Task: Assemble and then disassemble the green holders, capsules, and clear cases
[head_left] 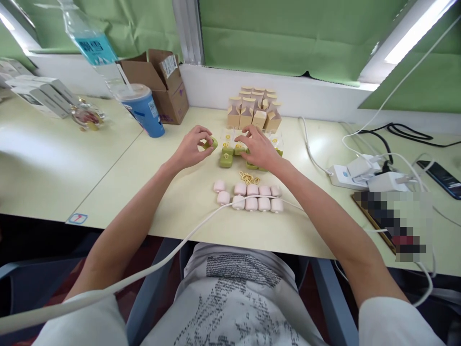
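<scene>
My left hand (194,149) is closed around a small green case (211,143), pinched between thumb and fingers just above the table. My right hand (260,148) is over a group of similar cases, its thumb and fingers apart. Below its fingertips lies one green case (239,150); whether they touch it I cannot tell. Another green case (226,160) stands to the left, and others are partly hidden under the hand. Behind them are clear plastic pieces with small yellow rings (228,137). Yellow loops (248,178) lie in a pile nearer me.
Two rows of pale pink cases (251,203) sit in front, crossed by a white cable (201,223). Small open cartons (247,115) stand at the back. A blue cup (146,113), bottle (95,48) and brown box (173,98) are left; a power strip (345,177) and phone (441,179) right.
</scene>
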`<state>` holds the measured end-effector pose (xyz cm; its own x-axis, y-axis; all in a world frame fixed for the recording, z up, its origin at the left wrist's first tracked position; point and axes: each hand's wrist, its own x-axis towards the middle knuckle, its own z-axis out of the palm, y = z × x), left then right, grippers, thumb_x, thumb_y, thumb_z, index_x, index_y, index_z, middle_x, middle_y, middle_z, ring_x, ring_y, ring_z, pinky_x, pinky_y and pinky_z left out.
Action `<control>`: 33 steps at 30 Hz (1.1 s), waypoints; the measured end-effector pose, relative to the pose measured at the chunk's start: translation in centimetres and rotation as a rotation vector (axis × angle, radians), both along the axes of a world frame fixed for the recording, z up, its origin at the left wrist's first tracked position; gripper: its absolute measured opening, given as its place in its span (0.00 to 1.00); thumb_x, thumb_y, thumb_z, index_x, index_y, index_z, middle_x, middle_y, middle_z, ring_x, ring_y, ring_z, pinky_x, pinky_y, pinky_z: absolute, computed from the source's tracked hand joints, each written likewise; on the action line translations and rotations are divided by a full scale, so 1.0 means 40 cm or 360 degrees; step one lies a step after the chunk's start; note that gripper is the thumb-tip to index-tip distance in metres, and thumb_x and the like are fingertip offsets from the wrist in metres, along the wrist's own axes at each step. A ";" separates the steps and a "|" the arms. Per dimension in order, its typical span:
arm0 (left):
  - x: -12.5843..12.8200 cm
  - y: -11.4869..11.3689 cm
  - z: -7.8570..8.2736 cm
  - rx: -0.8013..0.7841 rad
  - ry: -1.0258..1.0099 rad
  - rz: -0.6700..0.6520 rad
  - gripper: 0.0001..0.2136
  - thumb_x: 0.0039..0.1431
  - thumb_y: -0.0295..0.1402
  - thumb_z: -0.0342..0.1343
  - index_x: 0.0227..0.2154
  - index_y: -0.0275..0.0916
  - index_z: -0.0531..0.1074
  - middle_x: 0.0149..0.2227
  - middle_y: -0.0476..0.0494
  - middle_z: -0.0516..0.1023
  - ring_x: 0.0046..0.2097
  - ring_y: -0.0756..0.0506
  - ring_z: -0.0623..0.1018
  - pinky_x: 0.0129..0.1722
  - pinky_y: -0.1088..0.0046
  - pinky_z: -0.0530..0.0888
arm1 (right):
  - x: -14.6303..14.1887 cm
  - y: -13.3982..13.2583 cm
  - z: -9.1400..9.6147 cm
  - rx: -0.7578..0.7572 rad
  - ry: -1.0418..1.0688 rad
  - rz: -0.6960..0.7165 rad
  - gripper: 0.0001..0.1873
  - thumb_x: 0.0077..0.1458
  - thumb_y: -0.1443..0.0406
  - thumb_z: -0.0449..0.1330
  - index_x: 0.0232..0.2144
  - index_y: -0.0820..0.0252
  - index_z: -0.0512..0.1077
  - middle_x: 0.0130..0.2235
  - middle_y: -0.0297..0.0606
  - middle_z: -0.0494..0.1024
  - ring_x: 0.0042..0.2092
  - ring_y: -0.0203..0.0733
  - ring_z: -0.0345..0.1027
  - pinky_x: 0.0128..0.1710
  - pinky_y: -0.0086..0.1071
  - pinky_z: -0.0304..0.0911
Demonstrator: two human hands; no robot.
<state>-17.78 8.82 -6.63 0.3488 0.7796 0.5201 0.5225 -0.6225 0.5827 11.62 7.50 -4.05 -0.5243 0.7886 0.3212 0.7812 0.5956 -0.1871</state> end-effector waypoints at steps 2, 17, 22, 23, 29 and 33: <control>0.004 -0.005 0.003 0.0050 -0.0085 0.0023 0.08 0.61 0.38 0.67 0.38 0.42 0.75 0.54 0.37 0.79 0.53 0.43 0.81 0.48 0.68 0.84 | 0.023 -0.028 0.023 0.0068 0.0239 0.0112 0.19 0.67 0.68 0.63 0.58 0.58 0.82 0.63 0.54 0.78 0.59 0.60 0.76 0.61 0.53 0.74; 0.169 -0.141 0.035 0.0022 -0.0149 -0.0454 0.19 0.62 0.36 0.69 0.55 0.41 0.75 0.56 0.38 0.86 0.58 0.40 0.85 0.59 0.61 0.82 | 0.240 -0.252 0.024 -0.0056 0.0182 0.0154 0.13 0.70 0.69 0.60 0.43 0.57 0.87 0.41 0.38 0.91 0.35 0.44 0.83 0.36 0.37 0.73; 0.158 -0.118 0.039 -0.0139 -0.0353 -0.0430 0.25 0.60 0.35 0.73 0.59 0.40 0.75 0.60 0.36 0.86 0.62 0.39 0.85 0.64 0.60 0.80 | 0.231 -0.173 -0.041 -0.0052 -0.0056 0.0234 0.17 0.72 0.72 0.60 0.45 0.54 0.89 0.49 0.35 0.92 0.47 0.49 0.87 0.40 0.38 0.74; 0.163 -0.113 0.043 -0.0153 -0.0369 -0.0457 0.26 0.59 0.35 0.73 0.59 0.40 0.76 0.60 0.35 0.85 0.62 0.39 0.85 0.65 0.60 0.80 | 0.225 -0.165 -0.048 -0.0061 -0.0082 0.0279 0.16 0.71 0.72 0.61 0.46 0.53 0.89 0.51 0.35 0.92 0.47 0.49 0.88 0.41 0.37 0.74; 0.247 -0.078 0.031 -0.0140 -0.0385 -0.0527 0.23 0.58 0.33 0.72 0.56 0.38 0.77 0.59 0.35 0.86 0.61 0.39 0.85 0.63 0.61 0.81 | 0.202 -0.162 -0.063 -0.0113 -0.0135 0.0408 0.14 0.69 0.72 0.64 0.44 0.53 0.89 0.49 0.34 0.92 0.45 0.47 0.87 0.42 0.37 0.74; 0.252 -0.084 -0.010 -0.0021 -0.0403 -0.0451 0.21 0.62 0.34 0.70 0.56 0.37 0.77 0.59 0.34 0.85 0.61 0.39 0.84 0.63 0.60 0.81 | 0.218 -0.157 -0.074 -0.0102 -0.0153 0.0434 0.14 0.71 0.69 0.62 0.40 0.51 0.89 0.47 0.37 0.92 0.44 0.48 0.84 0.39 0.39 0.72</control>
<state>-7.69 5.47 -7.04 0.4129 0.6779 0.6082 0.1691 -0.7132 0.6802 20.34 1.20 -7.01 -0.7454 0.6313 0.2140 0.6098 0.7755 -0.1637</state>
